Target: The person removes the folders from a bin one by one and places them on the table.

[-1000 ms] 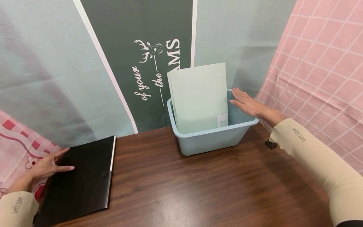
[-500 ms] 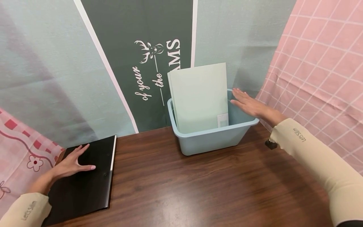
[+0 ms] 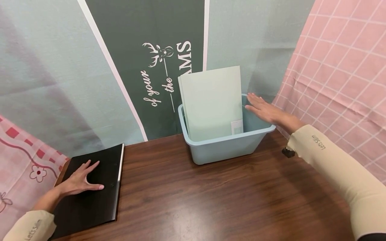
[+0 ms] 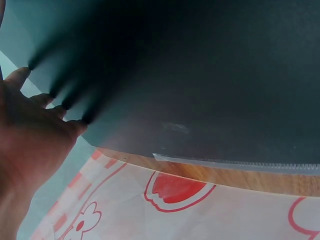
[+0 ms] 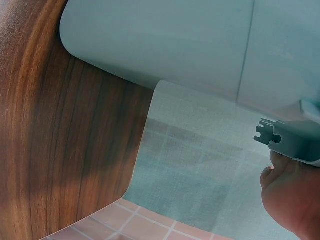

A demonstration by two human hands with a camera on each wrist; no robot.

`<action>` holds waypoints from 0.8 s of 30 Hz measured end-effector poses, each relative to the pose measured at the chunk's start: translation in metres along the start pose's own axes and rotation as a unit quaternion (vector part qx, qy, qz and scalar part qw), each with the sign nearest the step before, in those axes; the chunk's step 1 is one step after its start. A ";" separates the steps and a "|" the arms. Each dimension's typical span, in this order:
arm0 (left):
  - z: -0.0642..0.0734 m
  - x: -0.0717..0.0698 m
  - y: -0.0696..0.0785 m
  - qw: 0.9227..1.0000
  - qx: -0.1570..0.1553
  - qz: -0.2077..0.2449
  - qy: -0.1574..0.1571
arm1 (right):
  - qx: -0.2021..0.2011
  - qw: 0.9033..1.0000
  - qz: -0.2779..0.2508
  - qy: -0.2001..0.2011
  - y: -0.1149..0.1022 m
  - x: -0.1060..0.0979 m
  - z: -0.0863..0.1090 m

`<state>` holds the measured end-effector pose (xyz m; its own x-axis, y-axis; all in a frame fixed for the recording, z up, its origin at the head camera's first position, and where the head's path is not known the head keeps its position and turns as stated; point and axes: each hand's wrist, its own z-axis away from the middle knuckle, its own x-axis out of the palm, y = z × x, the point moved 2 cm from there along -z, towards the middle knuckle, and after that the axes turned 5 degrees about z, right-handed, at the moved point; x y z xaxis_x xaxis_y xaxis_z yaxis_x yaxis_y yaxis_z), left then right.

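Note:
A flat black folder [image 3: 87,204] lies at the left of the table, with a pale strip along part of its right edge. My left hand [image 3: 75,182] lies over its upper part, fingers and thumb spread wide. In the left wrist view, the fingertips of the left hand [image 4: 35,130] come right to the dark surface. My right hand [image 3: 265,110] is at the right end of the blue plastic bin [image 3: 223,152], fingers straight and together over the rim. Pale green folders [image 3: 212,103] stand upright in the bin, leaning back, with a small label low on the front one.
The brown wooden table [image 3: 193,197] spans the front. A grey-green curtain [image 3: 256,40] with white lettering hangs behind the bin. Pink checked cloth [image 3: 340,67] borders the right, and a pink patterned cloth [image 3: 27,157] closes in the left beside the black folder.
My left hand has moved right from the black folder's left edge to farther over its surface, then slightly nearer me. The right hand and the bin have stayed in place.

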<state>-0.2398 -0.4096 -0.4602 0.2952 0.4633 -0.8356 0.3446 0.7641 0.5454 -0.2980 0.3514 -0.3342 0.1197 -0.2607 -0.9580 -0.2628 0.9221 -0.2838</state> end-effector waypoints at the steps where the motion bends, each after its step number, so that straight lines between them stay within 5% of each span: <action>1: 0.000 0.000 -0.001 1.000 0.000 0.001 0.001 | 0.000 1.000 0.000 0.000 0.000 0.000 0.000; 24: 0.003 -0.005 -0.010 0.998 -0.056 0.008 -0.027 | -0.004 1.000 -0.004 0.001 0.000 -0.001 -0.001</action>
<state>-0.2420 -0.4212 -0.4609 0.3491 0.4534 -0.8201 0.2378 0.8036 0.5455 -0.2994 0.3517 -0.3332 0.1206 -0.2683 -0.9558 -0.2696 0.9178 -0.2916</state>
